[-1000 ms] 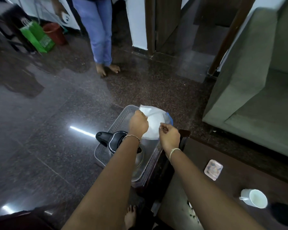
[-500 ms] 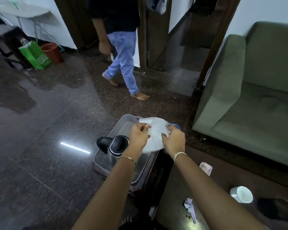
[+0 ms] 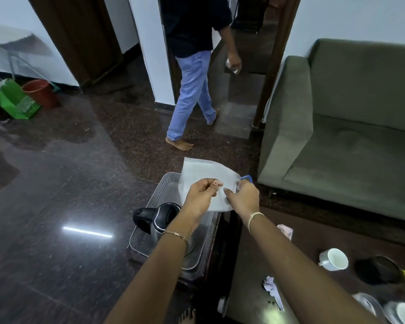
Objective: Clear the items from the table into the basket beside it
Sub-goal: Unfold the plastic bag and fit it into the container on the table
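A grey perforated basket (image 3: pixel 160 190) sits on a low stand left of the dark table (image 3: pixel 250 284). A black-and-steel kettle (image 3: pixel 158 218) stands inside it. Above the basket's far end my left hand (image 3: pixel 200 198) and my right hand (image 3: pixel 242 196) both pinch a white paper bag (image 3: pixel 204 170), spread flat between them. A blue object (image 3: pixel 247 177) peeks out behind my right hand. On the table lie a white cup (image 3: pixel 333 259), a pink packet (image 3: pixel 285 230), crumpled paper with a fork (image 3: pixel 272 289), a black round object (image 3: pixel 375 270) and clear containers (image 3: pixel 369 302).
A green sofa (image 3: pixel 351 136) stands behind the table at right. A person in blue trousers (image 3: pixel 192 90) walks past the doorway ahead. A green bag (image 3: pixel 12 99) and a red bucket (image 3: pixel 41 92) stand at far left. My bare foot (image 3: pixel 187 316) shows below.
My hands have lifted the white bag up from the basket and spread it wider. The person has walked from the left toward the doorway. My view has tilted up.
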Demonstrator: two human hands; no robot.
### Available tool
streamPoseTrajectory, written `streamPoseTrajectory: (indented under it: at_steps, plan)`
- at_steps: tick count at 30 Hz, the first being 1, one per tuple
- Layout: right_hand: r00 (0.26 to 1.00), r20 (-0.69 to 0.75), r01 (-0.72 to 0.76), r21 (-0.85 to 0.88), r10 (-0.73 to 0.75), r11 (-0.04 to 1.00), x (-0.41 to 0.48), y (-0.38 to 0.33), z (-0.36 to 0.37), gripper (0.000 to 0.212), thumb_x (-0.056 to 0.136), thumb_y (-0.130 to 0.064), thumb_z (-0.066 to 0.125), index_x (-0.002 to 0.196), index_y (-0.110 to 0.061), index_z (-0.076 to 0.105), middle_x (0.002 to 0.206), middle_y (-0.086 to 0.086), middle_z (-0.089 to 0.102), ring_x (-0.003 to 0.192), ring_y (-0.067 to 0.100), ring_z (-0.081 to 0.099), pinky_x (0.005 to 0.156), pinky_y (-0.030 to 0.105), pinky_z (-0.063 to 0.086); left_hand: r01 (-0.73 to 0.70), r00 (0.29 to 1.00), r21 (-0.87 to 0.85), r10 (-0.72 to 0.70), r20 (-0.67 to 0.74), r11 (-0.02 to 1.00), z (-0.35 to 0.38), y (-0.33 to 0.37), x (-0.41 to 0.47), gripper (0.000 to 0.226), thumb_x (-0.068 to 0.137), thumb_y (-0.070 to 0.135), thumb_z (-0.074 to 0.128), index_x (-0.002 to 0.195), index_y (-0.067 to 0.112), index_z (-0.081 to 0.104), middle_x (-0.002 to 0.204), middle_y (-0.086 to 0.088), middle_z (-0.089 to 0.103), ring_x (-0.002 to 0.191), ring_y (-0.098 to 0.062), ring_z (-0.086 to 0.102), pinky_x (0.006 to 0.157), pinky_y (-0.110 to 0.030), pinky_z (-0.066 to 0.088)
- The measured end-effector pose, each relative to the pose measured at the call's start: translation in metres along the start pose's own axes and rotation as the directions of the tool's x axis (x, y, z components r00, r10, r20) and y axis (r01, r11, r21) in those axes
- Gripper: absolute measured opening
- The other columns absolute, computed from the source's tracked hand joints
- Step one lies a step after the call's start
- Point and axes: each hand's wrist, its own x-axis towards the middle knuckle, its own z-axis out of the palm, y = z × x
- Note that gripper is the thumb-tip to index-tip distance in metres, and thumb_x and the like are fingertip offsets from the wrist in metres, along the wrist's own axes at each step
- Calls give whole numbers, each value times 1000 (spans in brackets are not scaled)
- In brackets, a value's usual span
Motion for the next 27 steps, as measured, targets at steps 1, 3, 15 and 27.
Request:
streamPoseTrajectory:
  at_steps: [1,3,15,27]
  plan:
    - [1000,-5,-8,17,8,1000,0,0,2,33,82,-23,72,104,-2,61,105,14,66,99,29,62,75,27,44,0,1000,-6,1,20,1000,-1,0,0,17,98,16,53,92,21,68,94,11,67,83,-7,54,64,1,42]
    - [999,-19,-29,54,30,998,0,-1,4,35,82,-23,72,108,-1,62,106,14,66,96,27,62,74,25,42,3,998,-14,-2,59,1000,-4,1,1,16,98,16,53,98,14,69,92,11,67,83,-6,54,65,1,42]
    - [994,-77,-56,200,72,978,3,-21,4,37,72,-32,77,84,-9,52,79,3,60,66,17,58,54,27,40,-22,982,-32,27,188,999,-15,19,6,16,95,18,57,97,13,71,73,20,69,66,11,57,61,0,41]
    - [990,-137,32,326,13,945,4,-55,-18,57,60,-64,77,80,-19,48,77,-9,53,63,6,51,57,21,37,-207,955,-90,221,196,974,-27,49,11,15,87,14,69,101,11,73,99,0,74,93,-1,66,81,-12,49]
